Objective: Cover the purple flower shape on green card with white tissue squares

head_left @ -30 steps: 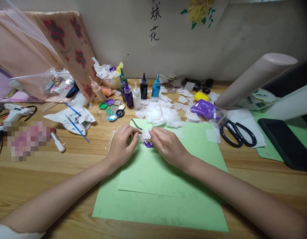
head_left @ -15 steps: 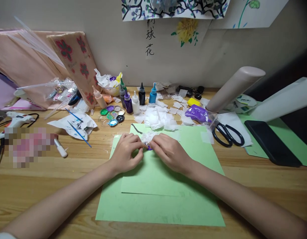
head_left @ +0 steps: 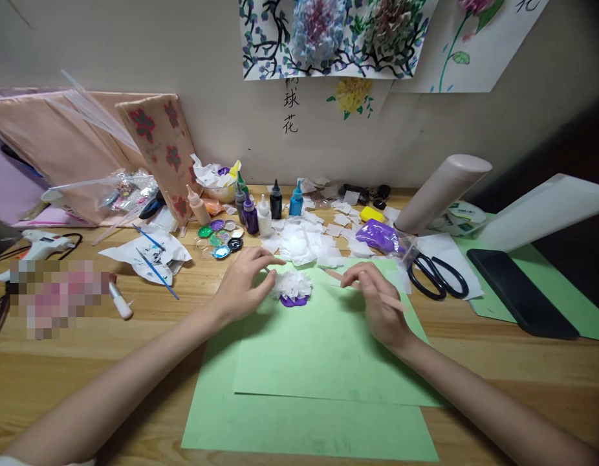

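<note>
A small white tissue flower on a purple clay base [head_left: 293, 288] lies on the upper sheet of green paper [head_left: 323, 349]. My left hand [head_left: 244, 285] rests just left of it, fingers stretched toward the pile of white tissue squares [head_left: 304, 239], holding nothing. My right hand [head_left: 377, 301] has drawn away to the right of the flower. Its fingers are closed on a thin wooden stick [head_left: 370, 292] that points left and up.
Paint bottles [head_left: 261, 204] and a round palette [head_left: 219, 234] stand behind the paper. Purple clay in a bag [head_left: 380, 235] and black scissors [head_left: 438, 275] lie right, with a black phone [head_left: 520, 291]. Brushes on paper [head_left: 151, 252] and a glue gun [head_left: 40, 244] lie left.
Both hands let go of the tissue flower and moved apart; the flower now lies alone on the green paper. The camera tilted up, showing flower pictures on the wall.
</note>
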### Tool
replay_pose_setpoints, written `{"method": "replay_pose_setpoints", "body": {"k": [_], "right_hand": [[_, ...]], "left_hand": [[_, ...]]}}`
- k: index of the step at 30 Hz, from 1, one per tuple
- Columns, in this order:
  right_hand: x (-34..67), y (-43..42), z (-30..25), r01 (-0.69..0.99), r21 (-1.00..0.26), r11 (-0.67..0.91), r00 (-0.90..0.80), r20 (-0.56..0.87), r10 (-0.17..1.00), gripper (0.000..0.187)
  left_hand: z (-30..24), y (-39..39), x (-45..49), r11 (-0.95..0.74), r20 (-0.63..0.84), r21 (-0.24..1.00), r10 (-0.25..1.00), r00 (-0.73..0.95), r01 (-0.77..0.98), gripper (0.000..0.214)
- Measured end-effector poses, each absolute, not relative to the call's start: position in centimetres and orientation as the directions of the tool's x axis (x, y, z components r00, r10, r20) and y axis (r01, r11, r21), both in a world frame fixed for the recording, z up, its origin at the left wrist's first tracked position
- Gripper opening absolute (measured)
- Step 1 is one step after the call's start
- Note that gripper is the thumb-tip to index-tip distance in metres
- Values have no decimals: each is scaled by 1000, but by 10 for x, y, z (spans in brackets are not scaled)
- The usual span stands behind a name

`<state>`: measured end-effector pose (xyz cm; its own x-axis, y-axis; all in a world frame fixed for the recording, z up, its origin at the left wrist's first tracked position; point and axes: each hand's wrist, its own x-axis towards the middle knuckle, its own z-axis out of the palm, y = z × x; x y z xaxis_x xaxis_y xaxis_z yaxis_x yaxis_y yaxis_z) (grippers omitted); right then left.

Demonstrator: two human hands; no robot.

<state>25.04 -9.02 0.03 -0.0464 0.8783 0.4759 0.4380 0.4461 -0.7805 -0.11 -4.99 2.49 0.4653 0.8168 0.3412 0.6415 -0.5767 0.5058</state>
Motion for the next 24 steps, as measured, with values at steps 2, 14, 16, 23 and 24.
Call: {"method": "replay_pose_setpoints", "body": {"k": [2, 14, 16, 23, 24], "right_hand": [[261, -84, -6, 336, -884, 324, 82, 370, 925, 35], [279, -57, -26, -40, -976, 215, 198, 204, 959, 36], [280, -54, -28, -98, -974, 203, 218, 178, 960, 34], [279, -53, -28, -117, -969, 216, 271, 177, 946, 34], [279, -54, -27, -123, -968, 218, 279, 177, 944, 34]], "left_hand": [[32, -32, 9, -623, 334, 454, 782, 527, 637, 25], [38, 13, 87, -625, 223, 137, 775, 591, 768, 35], [38, 11, 90, -683, 227, 131, 726, 649, 719, 33], [37, 7, 102, -716, 137, -15, 690, 711, 698, 34], [38, 7, 103, -722, 122, -30, 684, 719, 691, 26]]}}
